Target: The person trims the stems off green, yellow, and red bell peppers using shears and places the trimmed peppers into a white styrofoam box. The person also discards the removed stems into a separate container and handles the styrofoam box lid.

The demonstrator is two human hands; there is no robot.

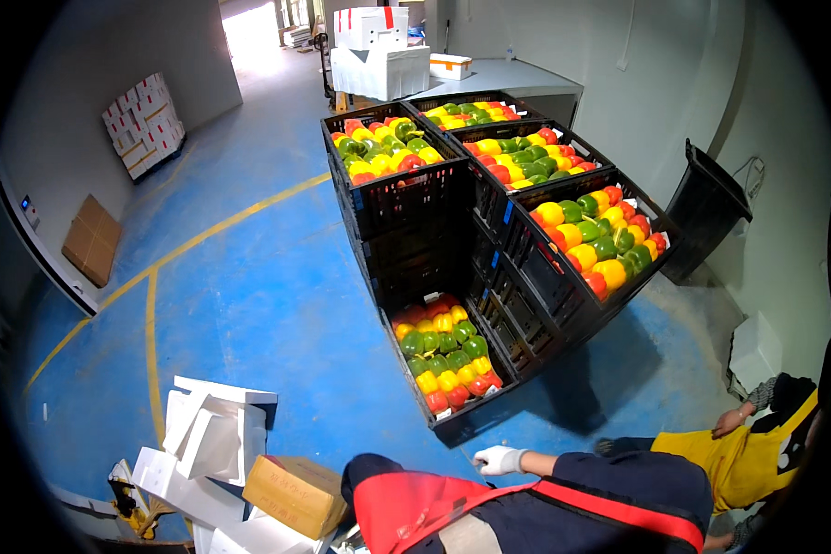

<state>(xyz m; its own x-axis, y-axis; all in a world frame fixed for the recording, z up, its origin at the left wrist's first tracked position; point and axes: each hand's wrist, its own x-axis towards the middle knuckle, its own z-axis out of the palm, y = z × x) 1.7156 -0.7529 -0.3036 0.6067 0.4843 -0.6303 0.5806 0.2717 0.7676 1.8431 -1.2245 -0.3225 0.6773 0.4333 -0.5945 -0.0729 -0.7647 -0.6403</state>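
Observation:
My right hand (pixel 500 460), in a white glove, hangs low in front of my red apron (pixel 425 503). Its fingers look curled, and no object shows in them. Just ahead of it stands a low black crate (pixel 471 413) filled with rows of red, yellow and green bell peppers (pixel 445 343). My left hand is out of sight. Around the low crate rise taller stacks of black crates (pixel 540 319), topped with more peppers: one crate (pixel 388 180) at the far left, another (pixel 609 286) to the right.
White foam boxes (pixel 217 434) and a brown carton (pixel 295 494) lie at my left. A person in a yellow apron (pixel 711 457) is close on my right. A black bin (pixel 706 208) stands by the right wall. Foam boxes (pixel 379 69) sit at the back.

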